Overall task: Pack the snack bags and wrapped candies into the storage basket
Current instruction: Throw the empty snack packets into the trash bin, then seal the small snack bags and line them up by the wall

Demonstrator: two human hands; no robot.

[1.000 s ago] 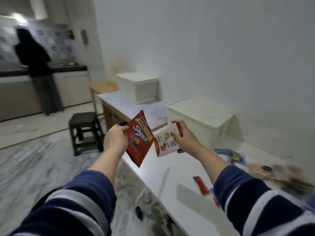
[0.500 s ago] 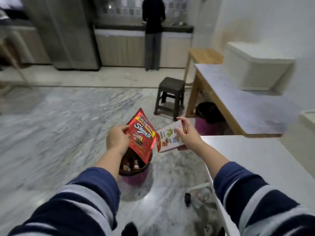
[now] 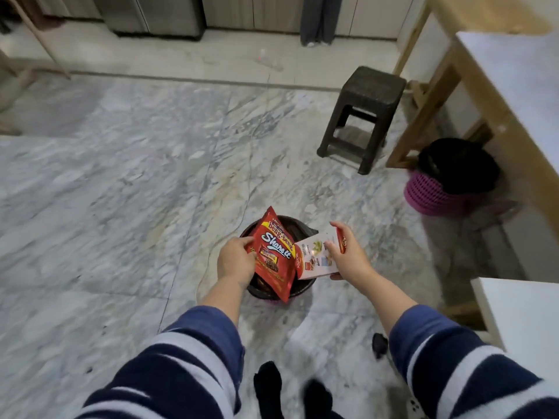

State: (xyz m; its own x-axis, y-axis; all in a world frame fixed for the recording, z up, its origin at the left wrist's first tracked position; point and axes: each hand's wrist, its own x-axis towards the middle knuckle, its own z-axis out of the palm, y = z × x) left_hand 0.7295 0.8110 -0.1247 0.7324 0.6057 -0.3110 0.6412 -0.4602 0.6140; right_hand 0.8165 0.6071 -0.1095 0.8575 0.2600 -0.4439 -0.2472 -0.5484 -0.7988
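The red bag (image 3: 274, 257) hangs right over the basket (image 3: 298, 226), its lower corner dipping inside, pinched at its edge by the left hand (image 3: 234, 261). Beside it the white pack (image 3: 317, 257) is clasped in the right hand (image 3: 348, 261), fingers curled round its far end. Both seem poised for dropping in. The basket stands on the marble floor (image 3: 121, 192); beyond it are a stool (image 3: 364, 116) and, under a table (image 3: 496, 95), a pink bin (image 3: 435, 195).

Single head-worn wide-angle camera; faces steeply down and forward; near both forearms; grey marble floor (image 3: 127, 192) fills the view.
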